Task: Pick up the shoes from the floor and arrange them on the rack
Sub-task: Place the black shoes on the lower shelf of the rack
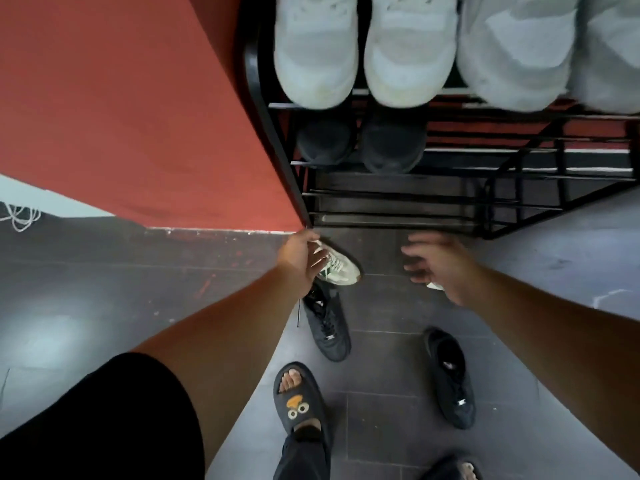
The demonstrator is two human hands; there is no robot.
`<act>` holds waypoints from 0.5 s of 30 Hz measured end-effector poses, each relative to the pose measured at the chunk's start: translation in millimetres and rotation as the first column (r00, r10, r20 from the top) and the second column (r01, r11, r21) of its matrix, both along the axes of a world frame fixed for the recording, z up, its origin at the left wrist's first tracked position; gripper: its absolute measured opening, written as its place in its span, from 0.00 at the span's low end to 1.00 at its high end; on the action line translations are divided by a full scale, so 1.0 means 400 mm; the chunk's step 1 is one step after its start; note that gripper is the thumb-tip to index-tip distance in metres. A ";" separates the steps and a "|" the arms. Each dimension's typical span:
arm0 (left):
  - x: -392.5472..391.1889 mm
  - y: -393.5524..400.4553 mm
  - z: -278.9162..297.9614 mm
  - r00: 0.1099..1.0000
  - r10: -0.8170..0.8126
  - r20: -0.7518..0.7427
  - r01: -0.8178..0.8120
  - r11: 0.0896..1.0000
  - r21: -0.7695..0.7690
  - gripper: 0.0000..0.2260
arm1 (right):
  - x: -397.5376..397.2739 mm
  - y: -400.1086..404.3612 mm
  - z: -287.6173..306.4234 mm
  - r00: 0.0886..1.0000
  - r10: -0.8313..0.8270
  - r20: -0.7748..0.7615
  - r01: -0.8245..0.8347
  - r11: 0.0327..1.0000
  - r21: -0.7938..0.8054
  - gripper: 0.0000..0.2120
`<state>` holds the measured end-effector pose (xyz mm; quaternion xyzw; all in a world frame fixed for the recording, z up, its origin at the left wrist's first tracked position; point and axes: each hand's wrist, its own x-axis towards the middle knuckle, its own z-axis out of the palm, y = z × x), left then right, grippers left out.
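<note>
A black metal shoe rack (450, 199) stands against the red wall. White sneakers (363, 53) fill its top shelf and a dark pair (360, 140) sits one shelf lower. On the floor by the rack's foot lies a white and green sneaker (341, 266); my left hand (301, 258) grips its heel end. My right hand (440, 265) hovers blurred with fingers spread over a second pale shoe (435, 286), almost wholly hidden beneath it. Two black sneakers (327, 327) (450, 375) lie apart on the tiles nearer me.
My feet in black slippers (299, 400) stand on the grey tiled floor (554, 265). The red wall (131, 109) closes the left side. The rack's lower shelves (398, 206) hold nothing visible. A white cord (20, 216) lies at far left.
</note>
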<state>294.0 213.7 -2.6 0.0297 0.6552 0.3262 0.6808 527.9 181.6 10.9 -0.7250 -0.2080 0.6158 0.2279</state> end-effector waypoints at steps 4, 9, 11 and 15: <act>-0.078 -0.118 -0.188 0.966 -0.129 -0.222 0.094 0.982 -0.162 0.09 | -0.057 -0.118 -0.171 0.985 0.173 -0.022 -0.174 0.978 -0.116 0.21; -0.140 -0.259 -0.462 0.916 -0.253 -0.313 0.162 0.944 -0.288 0.22 | -0.142 -0.228 -0.440 0.922 0.386 -0.013 -0.378 0.897 -0.229 0.21; -0.155 -0.313 -0.566 0.870 -0.384 -0.308 0.262 0.891 -0.371 0.22 | -0.179 -0.260 -0.551 0.905 0.426 -0.013 -0.417 0.879 -0.233 0.22; -0.158 -0.404 -0.757 0.624 -0.716 -0.312 0.543 0.685 -0.487 0.24 | -0.246 -0.312 -0.769 0.891 0.454 -0.008 -0.444 0.868 -0.220 0.24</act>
